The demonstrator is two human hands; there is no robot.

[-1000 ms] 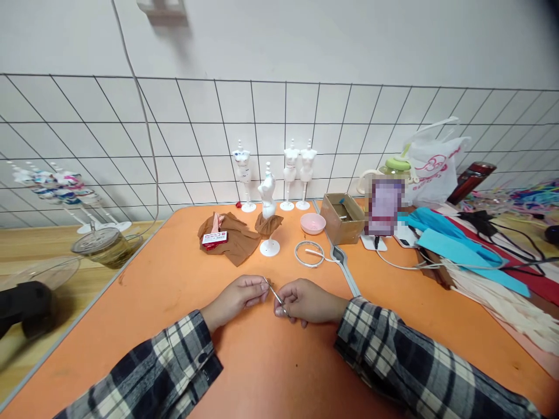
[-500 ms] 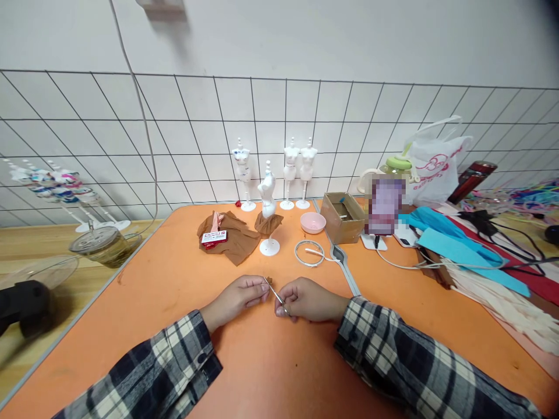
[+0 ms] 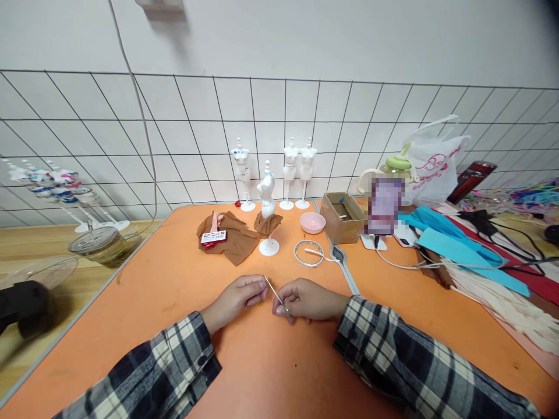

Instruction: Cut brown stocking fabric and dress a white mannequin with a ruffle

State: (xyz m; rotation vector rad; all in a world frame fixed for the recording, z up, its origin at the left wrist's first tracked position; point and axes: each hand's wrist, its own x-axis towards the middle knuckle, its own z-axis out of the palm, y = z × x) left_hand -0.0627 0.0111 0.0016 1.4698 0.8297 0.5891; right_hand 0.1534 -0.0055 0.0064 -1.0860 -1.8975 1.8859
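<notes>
Four miniature mannequins (image 3: 266, 199) stand on the orange table (image 3: 262, 372), right hand (image 3: 302, 299) grasping one pair of scissors (image 3: 277, 295), left hand (image 3: 243, 291) indiscernible in grip.

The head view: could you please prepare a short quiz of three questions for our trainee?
1. What does the right hand hold? A) a pencil, B) scissors, C) a spoon.
2. True or false: the pink bowl stands beside the cardboard box.
3. What colour is the cloth around the lower part of the mannequin torso nearest the right hand?

Key: 1. B. 2. True. 3. Brown.
</notes>
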